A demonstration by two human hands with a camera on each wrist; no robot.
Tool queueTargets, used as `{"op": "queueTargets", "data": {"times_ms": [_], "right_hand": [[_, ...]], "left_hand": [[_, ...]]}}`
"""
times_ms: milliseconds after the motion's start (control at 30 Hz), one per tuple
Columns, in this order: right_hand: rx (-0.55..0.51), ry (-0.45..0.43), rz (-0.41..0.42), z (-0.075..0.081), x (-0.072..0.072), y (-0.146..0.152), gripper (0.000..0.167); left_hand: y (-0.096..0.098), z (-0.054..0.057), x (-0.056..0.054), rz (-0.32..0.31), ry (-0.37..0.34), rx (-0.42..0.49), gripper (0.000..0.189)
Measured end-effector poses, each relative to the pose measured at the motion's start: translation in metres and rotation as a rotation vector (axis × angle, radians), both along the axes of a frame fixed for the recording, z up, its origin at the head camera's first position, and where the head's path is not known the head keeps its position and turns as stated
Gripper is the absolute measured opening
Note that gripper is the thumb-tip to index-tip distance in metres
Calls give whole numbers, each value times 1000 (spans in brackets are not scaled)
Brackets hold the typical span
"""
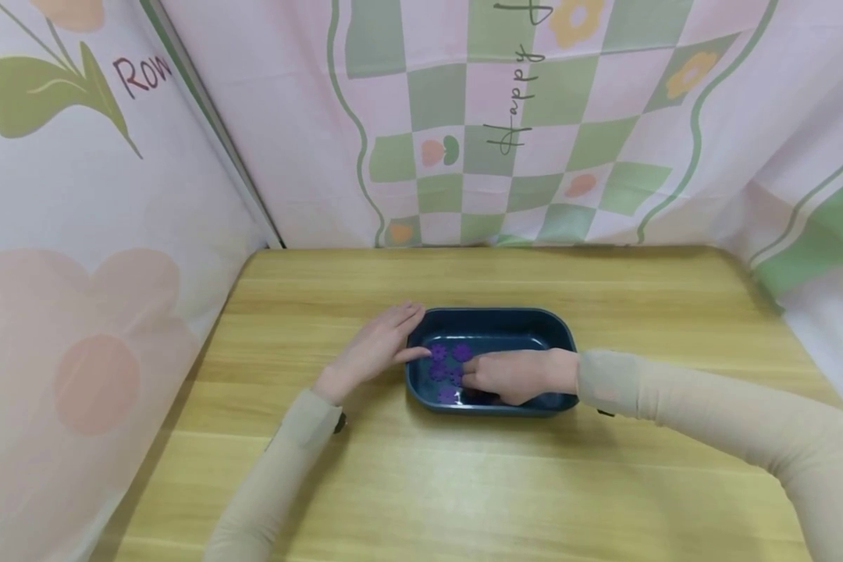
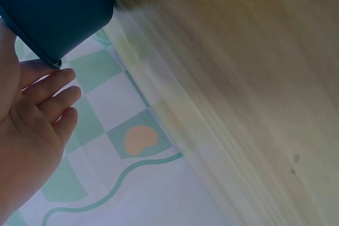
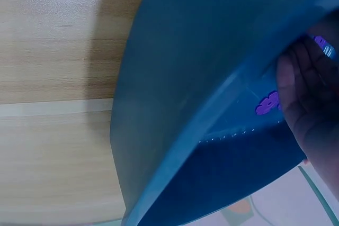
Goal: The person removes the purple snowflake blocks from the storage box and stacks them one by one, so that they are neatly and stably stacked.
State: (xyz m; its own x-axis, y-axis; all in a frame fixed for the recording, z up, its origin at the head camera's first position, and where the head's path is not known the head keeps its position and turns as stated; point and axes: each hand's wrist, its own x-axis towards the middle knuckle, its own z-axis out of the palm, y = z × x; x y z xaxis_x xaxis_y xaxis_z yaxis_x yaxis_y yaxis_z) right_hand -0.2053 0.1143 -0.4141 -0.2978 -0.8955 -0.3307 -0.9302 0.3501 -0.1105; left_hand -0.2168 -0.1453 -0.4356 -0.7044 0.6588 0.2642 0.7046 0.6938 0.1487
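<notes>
A dark blue oblong basin [image 1: 492,314] holds several purple flower-shaped pieces [image 1: 439,371] clustered at its left end. My left hand [image 1: 375,347] rests at the basin's left rim, with the thumb reaching over the edge. In the left wrist view its index finger [image 2: 39,71] meets the rim, while the other fingers are loosely bent outside the basin. My right hand [image 1: 509,375] reaches down inside, fingertips at the purple pieces. The right wrist view shows its fingers side by side and slightly bent, beside a purple piece [image 3: 268,102]; its fingertips are partly hidden.
The basin stands on a wood-grain table [image 1: 421,484]. Behind it hangs a checked curtain [image 1: 506,179] with flower prints, and a printed sheet [image 1: 77,312] hangs along the left side. A shiny, beaded line [image 3: 228,137] runs inside the basin, perhaps water.
</notes>
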Motion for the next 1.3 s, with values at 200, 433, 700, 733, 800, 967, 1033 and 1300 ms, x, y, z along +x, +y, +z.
{"op": "queueTargets", "data": {"times_ms": [200,433,700,733,800,967,1033,1300], "right_hand": [[1,-9,1,3,-1,1,26],[2,-13,-8,7,-3,7,30],[-64,-16,-8,9,-5,15,27],[-67,-20,-19,10,-5,17,26],[-76,-27,-39,11,-6,19,26],[-98,-31,-78,16,-8,25,26],[-101,-31,-99,19,-9,28,26],[-152,-9,-139,31,-13,41,27]], "left_hand": [[-1,-1,0,-4,1,9,72],[0,2,2,5,-19,-9,72],[0,2,2,3,-10,-11,72],[0,2,2,3,-9,-9,72],[0,2,2,2,-6,-7,73],[1,1,2,2,-11,-7,72],[1,1,2,5,-13,-11,73],[1,-1,1,-1,7,-11,72]]}}
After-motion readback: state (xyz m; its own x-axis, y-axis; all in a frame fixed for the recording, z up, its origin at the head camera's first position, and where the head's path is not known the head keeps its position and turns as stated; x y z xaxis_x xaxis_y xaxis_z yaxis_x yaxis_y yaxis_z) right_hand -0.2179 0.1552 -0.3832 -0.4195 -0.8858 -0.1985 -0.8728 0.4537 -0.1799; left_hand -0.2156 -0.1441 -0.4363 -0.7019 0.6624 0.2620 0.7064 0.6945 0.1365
